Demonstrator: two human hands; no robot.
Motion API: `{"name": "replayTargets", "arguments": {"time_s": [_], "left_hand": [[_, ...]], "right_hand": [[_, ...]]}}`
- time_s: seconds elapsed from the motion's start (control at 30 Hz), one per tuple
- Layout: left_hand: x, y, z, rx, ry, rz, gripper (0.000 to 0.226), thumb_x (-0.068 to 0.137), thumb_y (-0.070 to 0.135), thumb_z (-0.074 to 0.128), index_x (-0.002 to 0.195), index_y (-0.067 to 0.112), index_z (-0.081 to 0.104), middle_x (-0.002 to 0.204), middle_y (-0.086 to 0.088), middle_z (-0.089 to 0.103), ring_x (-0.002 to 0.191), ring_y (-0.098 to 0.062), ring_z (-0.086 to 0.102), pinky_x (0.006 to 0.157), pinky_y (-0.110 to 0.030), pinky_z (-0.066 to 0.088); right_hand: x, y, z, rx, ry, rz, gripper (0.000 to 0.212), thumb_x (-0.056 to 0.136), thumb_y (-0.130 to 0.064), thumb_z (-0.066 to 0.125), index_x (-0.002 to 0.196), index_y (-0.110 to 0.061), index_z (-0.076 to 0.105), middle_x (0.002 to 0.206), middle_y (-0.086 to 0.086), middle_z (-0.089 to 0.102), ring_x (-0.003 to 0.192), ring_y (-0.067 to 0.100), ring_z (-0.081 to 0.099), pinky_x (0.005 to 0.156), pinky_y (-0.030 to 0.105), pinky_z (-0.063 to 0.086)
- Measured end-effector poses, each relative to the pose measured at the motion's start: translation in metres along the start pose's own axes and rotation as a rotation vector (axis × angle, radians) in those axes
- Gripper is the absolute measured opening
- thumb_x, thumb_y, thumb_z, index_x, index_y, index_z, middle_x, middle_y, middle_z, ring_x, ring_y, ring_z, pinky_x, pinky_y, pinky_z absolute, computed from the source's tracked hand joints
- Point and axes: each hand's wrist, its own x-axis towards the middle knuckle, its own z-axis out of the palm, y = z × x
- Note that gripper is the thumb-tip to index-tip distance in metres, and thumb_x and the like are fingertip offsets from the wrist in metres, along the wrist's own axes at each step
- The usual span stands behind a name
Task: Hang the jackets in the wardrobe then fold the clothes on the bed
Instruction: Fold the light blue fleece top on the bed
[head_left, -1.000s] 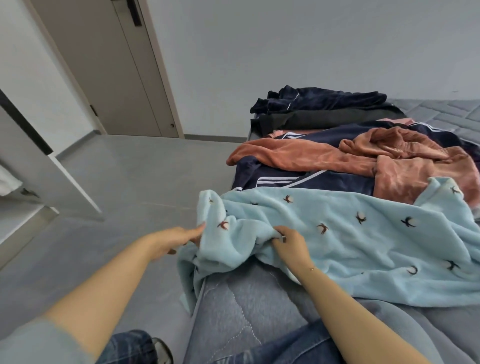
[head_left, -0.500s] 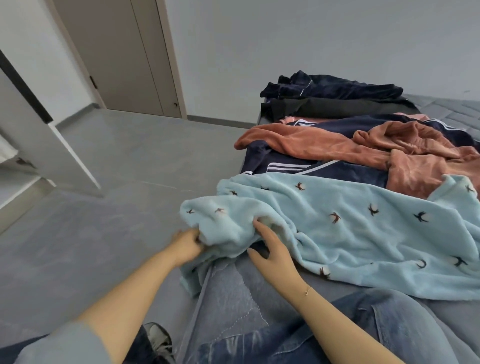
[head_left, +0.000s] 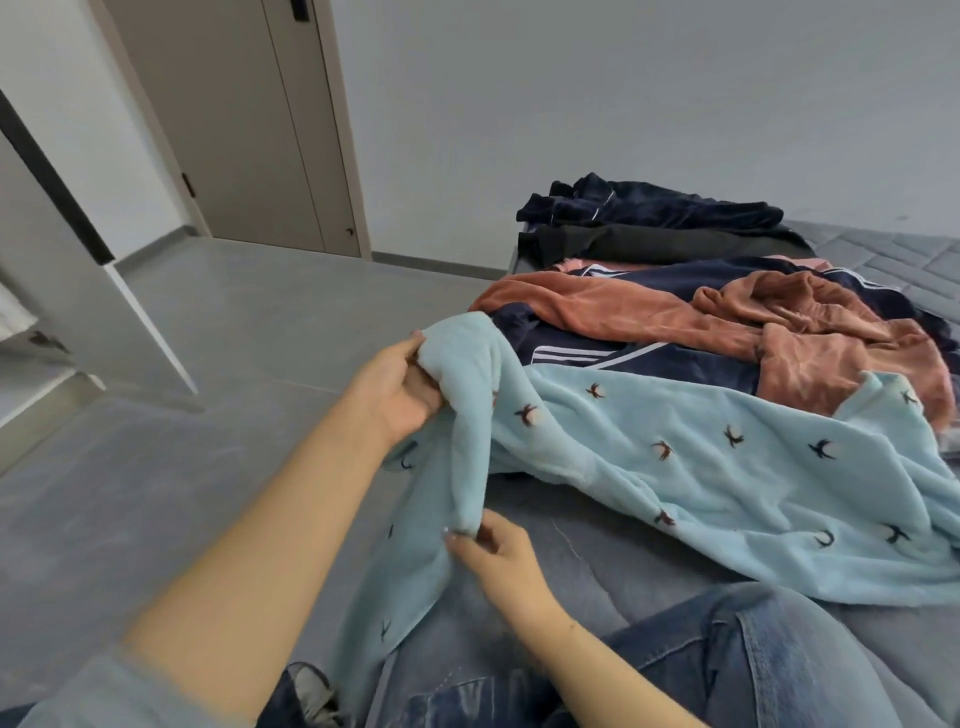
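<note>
pale-blue fleece garment (head_left: 701, 467) (swallow print) held in left hand (head_left: 400, 392) grip, right hand (head_left: 498, 556) pinching its edge.

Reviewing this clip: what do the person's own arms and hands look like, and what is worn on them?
Both forearms are bare. The left arm carries a pale grey-blue sleeve pushed up near the elbow, blurred at the frame's bottom edge. No sleeve shows on the right arm. The left hand and right hand wear no gloves; the right hand's nails look light-coloured. No ring or watch is visible.

Rumpled light-blue bird-print fleece garment (head_left: 675, 467) across bed (head_left: 649, 571)
</note>
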Motion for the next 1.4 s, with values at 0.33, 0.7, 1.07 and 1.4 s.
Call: {"name": "replayTargets", "arguments": {"time_s": [0.33, 0.7, 1.07, 1.4], "left_hand": [[0.01, -0.01, 0.033, -0.314, -0.058, 0.047, 0.022, 0.104, 0.015, 0.043, 0.113, 0.0, 0.055, 0.12, -0.019, 0.062, 0.106, -0.032, 0.062, 0.084, -0.045, 0.051], [0.013, -0.114, 0.009, 1.288, 0.044, 0.115, 0.02, 0.091, 0.019, 0.067, 0.107, 0.011, 0.06, 0.106, -0.004, 0.064, 0.083, -0.016, 0.06, 0.064, -0.025, 0.043], [0.052, -0.178, -0.023, 2.2, -0.288, 0.441, 0.103, 0.07, 0.07, 0.07, 0.152, 0.038, 0.015, 0.163, 0.005, 0.005, 0.148, -0.021, 0.011, 0.116, -0.044, 0.022], [0.1, -0.195, -0.038, 2.264, -0.066, 0.542, 0.116, 0.075, 0.059, 0.072, 0.15, 0.042, -0.015, 0.164, 0.003, -0.003, 0.144, -0.032, 0.013, 0.112, -0.054, 0.022]], "right_hand": [[0.02, -0.154, -0.157, -0.342, 0.557, -0.377, 0.019, 0.096, -0.006, 0.041, 0.099, -0.013, 0.059, 0.087, -0.006, 0.059, 0.078, 0.005, 0.051, 0.067, 0.014, 0.042], [-0.014, -0.174, -0.286, -1.584, 0.487, -0.1, 0.034, 0.087, -0.014, 0.054, 0.117, -0.028, 0.062, 0.117, 0.006, 0.057, 0.11, 0.034, 0.055, 0.08, 0.036, 0.043], [-0.122, 0.016, -0.316, 0.226, 0.876, 0.54, 0.039, 0.087, -0.04, 0.068, 0.103, -0.006, 0.059, 0.082, 0.011, 0.057, 0.063, 0.024, 0.059, 0.05, 0.029, 0.052], [-0.029, 0.01, -0.341, 0.567, 0.886, 0.269, 0.099, 0.077, -0.016, 0.082, 0.152, -0.02, 0.017, 0.13, 0.008, 0.052, 0.107, 0.03, 0.062, 0.081, 0.043, 0.059]]}}
